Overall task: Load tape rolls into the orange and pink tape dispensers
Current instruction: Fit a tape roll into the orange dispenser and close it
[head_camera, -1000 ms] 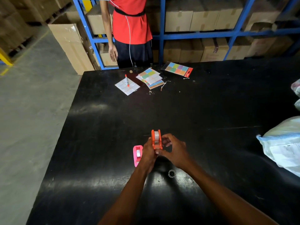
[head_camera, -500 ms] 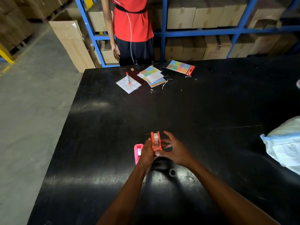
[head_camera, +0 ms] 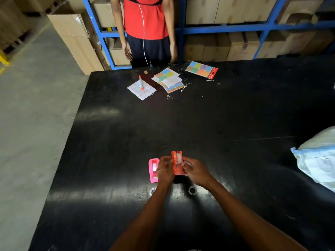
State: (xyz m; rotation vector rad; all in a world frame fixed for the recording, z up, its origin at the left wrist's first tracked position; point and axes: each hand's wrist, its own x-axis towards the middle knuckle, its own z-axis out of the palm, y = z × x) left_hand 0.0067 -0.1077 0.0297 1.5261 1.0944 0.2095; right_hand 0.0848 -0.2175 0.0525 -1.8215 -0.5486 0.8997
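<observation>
The orange tape dispenser (head_camera: 176,163) stands on the black table (head_camera: 199,124) with a clear tape roll (head_camera: 179,158) seated in it. My left hand (head_camera: 164,170) grips its left side and my right hand (head_camera: 194,170) holds its right side. Just left of my left hand stands the pink tape dispenser (head_camera: 153,170), a tape roll showing in its slot. Two small ring-shaped cores (head_camera: 192,190) lie on the table near my wrists, one partly hidden by my left arm.
A person in a red top (head_camera: 146,17) stands at the table's far edge. Coloured sticker sheets (head_camera: 168,79), a white sheet with an orange pen (head_camera: 141,85) and a packet (head_camera: 200,69) lie there. A white plastic bag (head_camera: 319,160) sits at the right edge. Blue shelves hold cartons.
My view has shifted slightly. Both hands stay on the orange dispenser; my left hand has moved up along its left side.
</observation>
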